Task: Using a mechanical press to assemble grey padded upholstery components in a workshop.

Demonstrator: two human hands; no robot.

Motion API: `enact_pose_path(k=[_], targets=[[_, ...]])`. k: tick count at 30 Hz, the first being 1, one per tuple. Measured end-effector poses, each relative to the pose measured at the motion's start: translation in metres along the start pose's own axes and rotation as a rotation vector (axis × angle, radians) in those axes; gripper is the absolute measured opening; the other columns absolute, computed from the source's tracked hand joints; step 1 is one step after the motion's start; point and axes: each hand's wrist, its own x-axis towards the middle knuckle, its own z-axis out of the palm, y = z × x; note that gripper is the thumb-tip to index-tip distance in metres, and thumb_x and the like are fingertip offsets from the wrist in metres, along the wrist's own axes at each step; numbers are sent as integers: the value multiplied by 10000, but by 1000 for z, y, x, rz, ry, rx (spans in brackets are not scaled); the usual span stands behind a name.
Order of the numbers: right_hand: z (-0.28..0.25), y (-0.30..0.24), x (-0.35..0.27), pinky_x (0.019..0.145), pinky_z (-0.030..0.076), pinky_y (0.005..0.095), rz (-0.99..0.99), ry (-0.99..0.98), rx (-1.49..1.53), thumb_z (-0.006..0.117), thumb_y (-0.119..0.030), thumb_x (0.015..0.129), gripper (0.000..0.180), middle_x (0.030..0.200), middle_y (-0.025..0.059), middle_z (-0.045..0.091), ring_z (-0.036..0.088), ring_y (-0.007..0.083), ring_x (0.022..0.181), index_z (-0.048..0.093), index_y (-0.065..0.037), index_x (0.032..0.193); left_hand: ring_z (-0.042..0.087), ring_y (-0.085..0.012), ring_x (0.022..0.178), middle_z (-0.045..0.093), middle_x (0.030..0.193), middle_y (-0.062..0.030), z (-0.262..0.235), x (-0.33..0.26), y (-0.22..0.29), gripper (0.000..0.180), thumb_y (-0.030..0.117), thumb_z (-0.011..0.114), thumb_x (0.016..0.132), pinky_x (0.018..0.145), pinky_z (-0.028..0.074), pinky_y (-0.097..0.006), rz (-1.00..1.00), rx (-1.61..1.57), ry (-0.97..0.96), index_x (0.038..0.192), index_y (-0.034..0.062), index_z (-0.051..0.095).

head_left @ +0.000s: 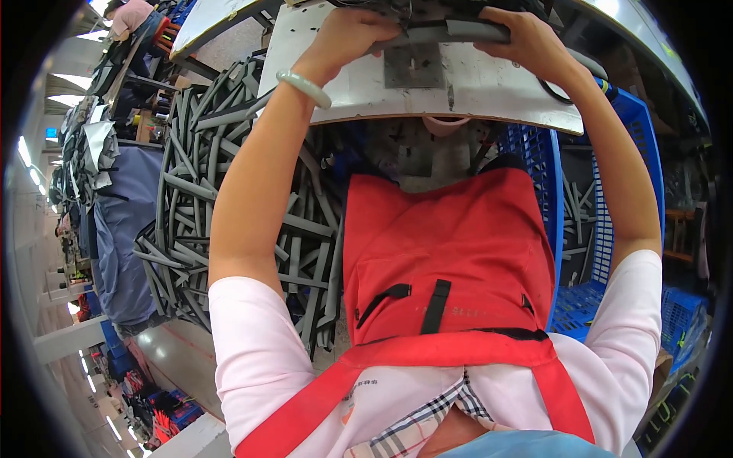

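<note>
A grey padded tube (458, 32) stretches between my two hands over the far part of a white worktable (336, 91). My left hand (353, 37) is closed at its left end, the fingertips partly hidden. Around the other end are the thumb and fingers of my right hand (525, 44), also closed. Just beyond the tube is a dark machine part, cut off by the top of the view. A square metal plate (397, 75) is set in the tabletop below the tube.
A large heap of grey tubes (191, 187) lies left of the table. To the right stands a blue plastic crate (557, 206) with more tubes beside it. My red apron (450, 252) covers my lap. Another person (131, 17) sits far off at upper left.
</note>
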Motion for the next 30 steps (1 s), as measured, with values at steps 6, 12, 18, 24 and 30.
enact_pose_path(k=[6,12,18,24,30], targets=[[-27,-8,-10,795,488,366,285,-33,83,768,-267,760,492,1005,188,672,645,296,907,597,11,1129,599,-70,727,690,846,-39,-36,-8,-22,282,236,674,879,698,485,-229,120,-91,291,1047,12,715],[68,-132,-79,872,497,362,-780,178,-201,608,-125,770,200,1098,70,606,594,240,1057,639,-83,962,618,-129,681,694,779,-49,29,-52,23,236,216,706,836,639,499,-288,309,449,-166,910,-7,722],[86,-149,-67,816,501,404,-580,-59,-297,613,-163,795,170,807,92,666,663,293,881,592,-83,944,601,-110,642,660,759,-42,43,-58,39,274,202,664,881,579,494,-241,0,-126,-165,998,-45,691],[9,-57,-76,740,484,442,-58,-188,179,722,-176,777,405,856,196,651,629,406,862,497,-66,1094,594,-92,657,676,804,-25,0,-99,-4,269,235,608,926,601,468,-244,-99,203,-460,1031,-2,679],[-9,-29,-63,847,481,391,-22,-91,195,760,-208,767,534,1050,228,646,628,382,984,524,-59,1223,571,-74,604,684,778,-32,2,-84,16,248,236,629,922,566,439,-215,-48,44,-272,933,-5,687]])
